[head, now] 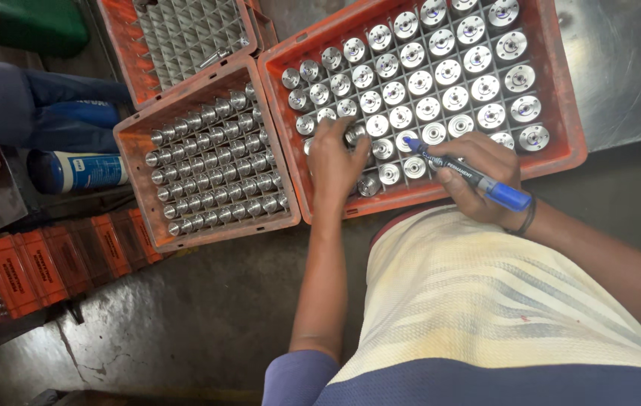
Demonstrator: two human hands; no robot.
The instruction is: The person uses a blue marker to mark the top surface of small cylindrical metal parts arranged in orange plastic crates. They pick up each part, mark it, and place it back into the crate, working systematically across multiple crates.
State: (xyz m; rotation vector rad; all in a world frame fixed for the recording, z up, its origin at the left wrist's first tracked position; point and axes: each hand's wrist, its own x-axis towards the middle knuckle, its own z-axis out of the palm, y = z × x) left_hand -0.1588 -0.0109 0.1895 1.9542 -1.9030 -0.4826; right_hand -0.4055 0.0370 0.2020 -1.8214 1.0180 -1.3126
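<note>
Right hand [478, 177] gripping blue marker [463, 173], left hand [335, 162] touching metal parts [358, 135]

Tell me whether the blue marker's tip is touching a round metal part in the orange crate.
Cannot tell. In the head view the blue marker, held in the right hand, has its tip right at a round metal part, contact unclear.

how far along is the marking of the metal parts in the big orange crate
Judging by faint blue dots, many round metal parts in the upper rows of the big orange crate look marked already. In hand: the right hand holds a blue marker tip-down on a front-row part, while the left hand rests on neighbouring parts. The nearest rows seem left; the smaller crate cannot be judged.
</note>
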